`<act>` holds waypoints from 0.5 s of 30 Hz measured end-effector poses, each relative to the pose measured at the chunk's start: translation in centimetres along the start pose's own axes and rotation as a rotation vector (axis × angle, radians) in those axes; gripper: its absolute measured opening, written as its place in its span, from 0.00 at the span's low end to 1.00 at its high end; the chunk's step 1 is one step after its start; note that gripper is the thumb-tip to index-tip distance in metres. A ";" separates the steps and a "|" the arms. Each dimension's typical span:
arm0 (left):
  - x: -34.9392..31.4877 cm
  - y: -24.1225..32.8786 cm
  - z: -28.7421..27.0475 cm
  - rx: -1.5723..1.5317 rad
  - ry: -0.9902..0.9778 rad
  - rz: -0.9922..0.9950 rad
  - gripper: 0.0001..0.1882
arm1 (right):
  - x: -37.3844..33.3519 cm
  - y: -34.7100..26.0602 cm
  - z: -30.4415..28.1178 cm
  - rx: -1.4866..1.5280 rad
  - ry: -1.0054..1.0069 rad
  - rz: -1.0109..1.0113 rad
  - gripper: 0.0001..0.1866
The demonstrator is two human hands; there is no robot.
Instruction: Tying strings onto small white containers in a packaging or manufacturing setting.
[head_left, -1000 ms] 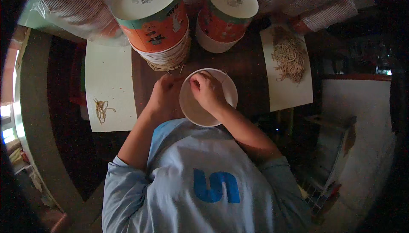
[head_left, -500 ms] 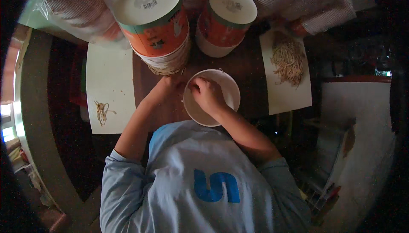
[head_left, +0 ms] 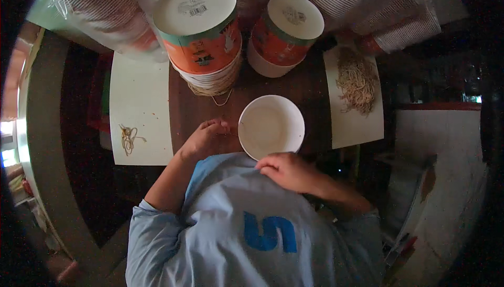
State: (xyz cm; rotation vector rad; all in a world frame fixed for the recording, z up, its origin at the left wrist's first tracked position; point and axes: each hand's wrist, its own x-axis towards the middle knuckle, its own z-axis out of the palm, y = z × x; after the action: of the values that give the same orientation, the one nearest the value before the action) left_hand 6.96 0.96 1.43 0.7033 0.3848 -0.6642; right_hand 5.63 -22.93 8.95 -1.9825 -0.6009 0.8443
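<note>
A white paper tub (head_left: 271, 129) stands mouth up on the brown table in front of me, with its pale inside showing. My left hand (head_left: 207, 136) is just left of the tub, its fingers pinched together; what is in them, if anything, is too small to make out. Close to the tub's near rim, my right hand (head_left: 287, 171) is held in front of my shirt with its fingers curled, and their grip is partly hidden. Beyond the left hand rises a tall stack of upturned orange-and-green tubs (head_left: 205, 55), with thin cord loops (head_left: 223, 98) hanging at its lower edge.
A shorter upturned tub stack (head_left: 283, 40) stands to the right of the tall one. On the right white board (head_left: 341, 124) lies a heap of tan strings (head_left: 357, 82); a few strings (head_left: 128, 137) lie on the left board (head_left: 139, 85). Bagged cup stacks (head_left: 105, 11) line the back.
My right hand has come out of the tub toward my body. The left hand has drawn back from the tall stack, and a cord loop now hangs there. The view has shifted slightly.
</note>
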 end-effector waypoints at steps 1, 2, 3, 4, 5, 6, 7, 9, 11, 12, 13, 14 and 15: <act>0.3 -0.8 -0.8 -0.107 -0.065 -0.048 0.06 | 0.0 0.3 1.1 0.027 0.013 -0.027 0.08; 0.5 -1.1 -1.0 -0.215 -0.129 -0.098 0.07 | 0.2 0.6 1.9 0.027 0.011 -0.029 0.08; 0.4 -1.3 -0.8 -0.215 -0.127 -0.097 0.07 | 0.4 1.0 2.5 0.022 0.026 -0.023 0.08; 0.3 -1.3 0.2 -0.145 -0.117 -0.106 0.06 | 0.6 1.3 3.1 0.015 0.043 -0.015 0.09; 0.2 -1.2 0.7 -0.074 -0.107 -0.114 0.05 | 0.8 1.9 3.8 0.014 0.043 -0.017 0.09; 0.4 -1.7 0.3 -0.073 -0.107 -0.113 0.05 | 1.0 2.6 4.4 -0.041 0.153 -0.062 0.08; 0.8 -2.2 -0.1 -0.146 -0.143 -0.103 0.05 | 1.2 3.0 4.7 -0.097 0.264 -0.107 0.07; 1.2 -2.9 -0.6 -0.218 -0.182 -0.093 0.06 | 1.6 3.3 4.5 -0.198 0.290 -0.138 0.08; 1.4 -3.0 0.4 -0.101 0.033 -0.147 0.05 | 2.2 3.9 4.2 -0.299 0.315 -0.165 0.10; 1.6 -3.3 0.8 -0.101 0.031 -0.146 0.05 | 2.5 4.3 4.1 -0.310 0.304 -0.252 0.09; 1.7 -3.7 1.3 -0.119 -0.026 -0.086 0.05 | 2.7 4.6 4.2 -0.320 0.294 -0.337 0.07; 1.7 -3.9 1.6 -0.137 -0.083 -0.025 0.05 | 2.8 5.0 4.3 -0.321 0.296 -0.336 0.07; 1.8 -4.0 1.6 -0.136 -0.085 -0.026 0.05 | 2.9 5.5 4.5 -0.315 0.295 -0.356 0.07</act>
State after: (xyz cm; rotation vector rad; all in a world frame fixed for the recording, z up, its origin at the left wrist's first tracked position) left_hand 5.77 -3.22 -0.31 0.5399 0.3573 -0.6836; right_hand 4.57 -21.31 1.54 -2.1367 -0.9182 0.2434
